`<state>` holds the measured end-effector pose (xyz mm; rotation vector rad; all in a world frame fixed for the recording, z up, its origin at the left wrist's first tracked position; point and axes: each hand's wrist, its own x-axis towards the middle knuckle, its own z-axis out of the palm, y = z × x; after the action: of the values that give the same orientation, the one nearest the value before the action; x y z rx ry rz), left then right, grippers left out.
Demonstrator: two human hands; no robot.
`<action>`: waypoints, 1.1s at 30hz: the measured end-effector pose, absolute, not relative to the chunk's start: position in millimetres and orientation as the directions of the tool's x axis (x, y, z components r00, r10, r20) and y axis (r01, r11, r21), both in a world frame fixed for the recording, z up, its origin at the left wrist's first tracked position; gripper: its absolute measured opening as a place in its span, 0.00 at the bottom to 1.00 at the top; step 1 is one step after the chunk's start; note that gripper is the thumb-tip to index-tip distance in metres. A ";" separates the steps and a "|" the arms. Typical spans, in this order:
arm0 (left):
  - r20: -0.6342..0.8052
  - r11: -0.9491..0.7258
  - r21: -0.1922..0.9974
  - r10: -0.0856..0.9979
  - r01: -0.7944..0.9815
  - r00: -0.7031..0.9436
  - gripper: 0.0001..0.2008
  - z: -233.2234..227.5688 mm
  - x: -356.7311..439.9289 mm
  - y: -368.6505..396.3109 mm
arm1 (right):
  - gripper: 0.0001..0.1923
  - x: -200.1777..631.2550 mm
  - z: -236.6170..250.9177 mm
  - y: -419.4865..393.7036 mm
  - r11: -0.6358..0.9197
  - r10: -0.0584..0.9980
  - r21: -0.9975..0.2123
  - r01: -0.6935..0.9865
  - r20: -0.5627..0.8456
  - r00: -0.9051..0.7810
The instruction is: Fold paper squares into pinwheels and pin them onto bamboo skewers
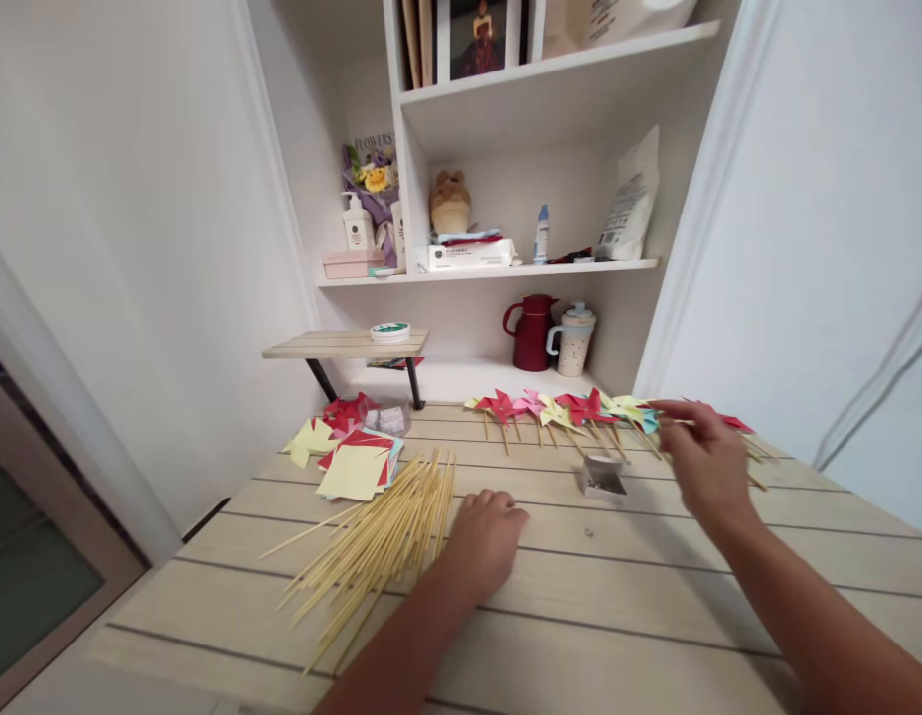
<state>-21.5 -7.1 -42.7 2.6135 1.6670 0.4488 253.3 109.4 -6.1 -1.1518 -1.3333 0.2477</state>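
Skewers [379, 541] of pale wood lie in a loose fanned heap on the light plank bench [580, 606], and the left hand [485, 536] rests palm down just beside their right edge, fingers curled together against the bench top, nearly touching the nearest sticks. Farther back and to the right, the right hand [703, 459] is raised at the row of paper pinwheels [572, 409], red, pink, yellow and pale blue, laid side by side with their sticks pointing toward the person; its fingers are pinched on the stick of one pinwheel at the right end of the row, though motion blur hides the exact grip. A small open metal box [602, 479] sits on the bench between the two hands, just in front of the pinwheels. Left of the skewers lies a stack of square paper sheets [357, 469], yellow on top with red beneath. Behind, a shelf carries a red jug [532, 333] and a speckled lidded mug [572, 341].
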 end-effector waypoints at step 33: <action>0.218 -0.056 0.030 0.975 0.998 0.048 0.13 23.1 -201.2 -40.8 | 0.13 177.1 -19.1 40.5 0.746 0.643 -0.574 0.337 0.489 -0.590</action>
<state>-201.2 -40.8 23.1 2.3630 2.2424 0.2955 177.1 40.5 -19.1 -0.7321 -2.2374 0.5593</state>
